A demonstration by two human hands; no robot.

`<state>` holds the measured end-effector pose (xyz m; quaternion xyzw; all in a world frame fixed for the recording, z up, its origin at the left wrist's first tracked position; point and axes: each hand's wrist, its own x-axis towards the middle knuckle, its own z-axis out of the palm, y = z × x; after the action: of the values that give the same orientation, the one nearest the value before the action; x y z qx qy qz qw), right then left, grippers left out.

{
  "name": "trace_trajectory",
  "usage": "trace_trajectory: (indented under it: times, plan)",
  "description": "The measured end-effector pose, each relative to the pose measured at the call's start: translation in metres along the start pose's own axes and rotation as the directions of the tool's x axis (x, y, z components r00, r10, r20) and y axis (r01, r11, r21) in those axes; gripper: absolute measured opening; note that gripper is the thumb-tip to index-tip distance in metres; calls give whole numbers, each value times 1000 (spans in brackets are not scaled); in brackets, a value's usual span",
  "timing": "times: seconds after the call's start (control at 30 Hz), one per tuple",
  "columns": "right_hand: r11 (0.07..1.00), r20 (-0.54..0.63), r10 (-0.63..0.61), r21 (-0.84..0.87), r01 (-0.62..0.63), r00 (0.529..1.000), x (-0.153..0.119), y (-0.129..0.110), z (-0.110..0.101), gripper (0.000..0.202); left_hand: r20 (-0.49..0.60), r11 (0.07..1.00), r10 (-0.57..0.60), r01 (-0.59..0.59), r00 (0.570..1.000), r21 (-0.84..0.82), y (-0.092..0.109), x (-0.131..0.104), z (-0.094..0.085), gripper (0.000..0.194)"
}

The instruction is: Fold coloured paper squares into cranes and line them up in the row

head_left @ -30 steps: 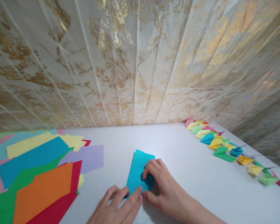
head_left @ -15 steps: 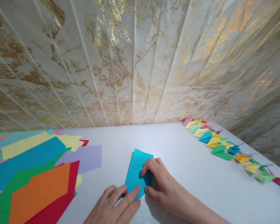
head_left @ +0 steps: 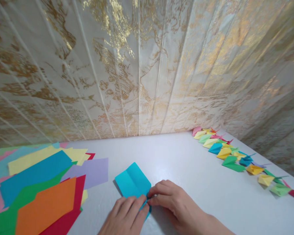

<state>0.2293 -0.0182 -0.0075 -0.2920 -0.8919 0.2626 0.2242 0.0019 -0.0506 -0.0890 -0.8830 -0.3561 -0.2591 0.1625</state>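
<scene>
A turquoise sheet of paper [head_left: 133,179] lies turned at an angle on the white table, with a crease running across its upper face. My left hand [head_left: 127,213] bears down on its near part, and a raised paper edge shows between the forefinger and thumb. From the right, my right hand [head_left: 170,202] pinches the near right corner of the sheet, its fingertips meeting those of the left. The fingers and knuckles cover the lower fold, so its shape is partly hidden.
A loose pile of coloured paper, with an orange sheet [head_left: 47,202] on top, spreads over the left side. Several folded paper cranes, including a green one [head_left: 232,164], line the right edge of the white table [head_left: 186,163]. A gold-patterned curtain [head_left: 137,81] hangs behind.
The turquoise paper has been turned anticlockwise, and its creased face shows more. My right hand has come down to the near corner and closed on it. The view has shifted slightly.
</scene>
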Motion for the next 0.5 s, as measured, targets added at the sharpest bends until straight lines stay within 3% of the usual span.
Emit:
trace_trajectory:
  times: [0.07, 0.17, 0.33, 0.4, 0.5]
  plan:
    - [998, 27, -4, -56, 5, 1000, 0, 0, 2, 32, -12, 997, 13, -14, 1000, -71, -8, 10, 0, 18]
    - [997, 62, -16, -78, 21, 998, 0, 1, 0, 32, 3, 970, 65, -63, 998, -237, -24, 24, -9, 40]
    - [998, 92, -53, -35, 57, 994, -2, 4, -10, 32, 13, 924, 20, -13, 1000, -382, -35, 33, -29, 33]
    - [998, 114, -68, -8, 70, 991, -1, 5, -13, 34, 82, 914, 32, 5, 996, -406, -34, 36, -39, 26]
    - [996, 123, -84, 11, 83, 989, 0, 5, -17, 36, 226, 882, -37, 139, 973, -450, -31, 40, -48, 15]
